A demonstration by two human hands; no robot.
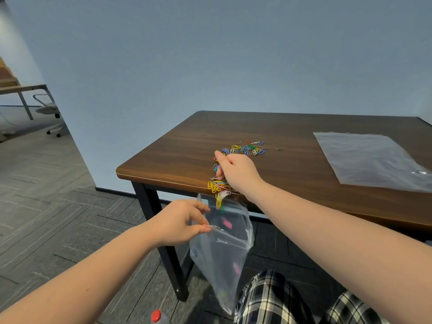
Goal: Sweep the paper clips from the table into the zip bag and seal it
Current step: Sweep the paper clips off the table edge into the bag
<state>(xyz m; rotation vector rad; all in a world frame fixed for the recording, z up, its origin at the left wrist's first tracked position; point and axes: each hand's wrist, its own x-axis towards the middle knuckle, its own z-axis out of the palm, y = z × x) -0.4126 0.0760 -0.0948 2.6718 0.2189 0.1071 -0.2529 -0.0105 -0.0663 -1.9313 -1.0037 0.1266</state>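
Note:
Colourful paper clips (247, 147) lie scattered on the brown wooden table (292, 160). A second bunch of clips (218, 185) sits at the table's front edge, some tipping over it. My right hand (236, 173) rests on the table beside that bunch, fingers curled and pushing against the clips. My left hand (181, 222) pinches the rim of a clear zip bag (222, 249), held open just below the table edge. A few clips are falling into the bag's mouth and some lie inside it.
A second clear plastic bag (371, 157) lies flat on the table's right side. A red-capped bottle (156, 316) shows at the bottom edge. My checked trouser legs (275, 300) are below the bag. An office chair (50, 111) and desk stand at far left.

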